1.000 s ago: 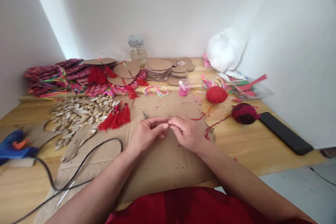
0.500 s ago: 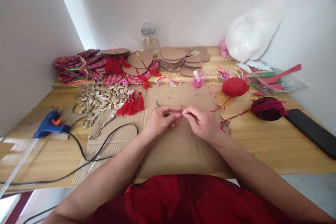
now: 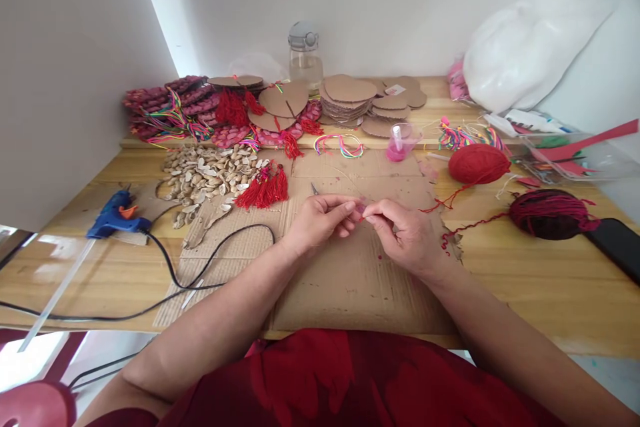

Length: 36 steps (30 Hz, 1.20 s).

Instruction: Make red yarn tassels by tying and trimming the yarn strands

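Above the cardboard sheet [image 3: 345, 293], my left hand [image 3: 325, 221] and my right hand [image 3: 403, 233] almost meet at the fingertips. A small pink thing [image 3: 361, 208], too small to name, shows at the pinched thumb and fingers of my left hand. My right hand is also closed in a pinch beside it; a speck of red shows there, but what it grips is mostly hidden. Red yarn [image 3: 440, 205] runs from the red ball [image 3: 479, 163] to behind my right hand. A dark pointed tip [image 3: 314, 188] pokes out just beyond my left hand.
Peanut shells [image 3: 210, 177] and red tassels [image 3: 265, 188] lie left, near a blue glue gun [image 3: 117, 217] with its black cord. Cardboard discs [image 3: 347, 97], a bottle [image 3: 305, 60] and a pink-filled cup [image 3: 397, 147] stand behind. Dark red yarn [image 3: 547, 213] and a phone [image 3: 617, 247] lie right.
The view has shifted, so the table's things sit elsewhere in the picture. Both hands remain pinched close together; the pink thing at the left fingertips shows more plainly.
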Available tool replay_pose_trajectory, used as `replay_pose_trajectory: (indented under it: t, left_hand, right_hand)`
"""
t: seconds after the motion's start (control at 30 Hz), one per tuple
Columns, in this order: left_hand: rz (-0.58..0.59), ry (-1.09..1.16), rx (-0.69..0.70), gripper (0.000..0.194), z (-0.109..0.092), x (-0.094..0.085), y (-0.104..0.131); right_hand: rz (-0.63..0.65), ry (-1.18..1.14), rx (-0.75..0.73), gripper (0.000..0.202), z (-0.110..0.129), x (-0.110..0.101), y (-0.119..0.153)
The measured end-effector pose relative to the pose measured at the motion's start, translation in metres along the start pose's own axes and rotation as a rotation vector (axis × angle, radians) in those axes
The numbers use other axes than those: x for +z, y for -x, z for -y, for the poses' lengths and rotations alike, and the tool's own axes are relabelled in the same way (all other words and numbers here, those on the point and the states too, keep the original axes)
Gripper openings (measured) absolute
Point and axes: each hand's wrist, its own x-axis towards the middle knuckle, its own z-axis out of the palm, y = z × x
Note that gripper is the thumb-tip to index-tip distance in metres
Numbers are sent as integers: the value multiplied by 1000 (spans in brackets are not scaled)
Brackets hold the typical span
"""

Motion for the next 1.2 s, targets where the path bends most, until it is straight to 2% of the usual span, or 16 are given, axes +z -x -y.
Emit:
replay_pose_trajectory:
  t: [0.17,0.4,0.6,1.07,1.2]
  left_hand:
    - [16,65,-85,38,-1,0,1]
    - [14,69,-102,32,2,0,1]
    - [-15,-4,-62,45,1,2,2]
    - [-37,-34,-5,42,0,1,2]
    - [-57,-18,21,52,-1,2,2]
  right_hand:
    - [20,4,31,17,-2,0,1]
    - [13,-66,50,16,-3,1,0]
    - [-21,-110,42,15,1,2,-2]
    - [-33,-153,32,15,-5,6,1]
    - [-40,-150,29,15,-6,6,1]
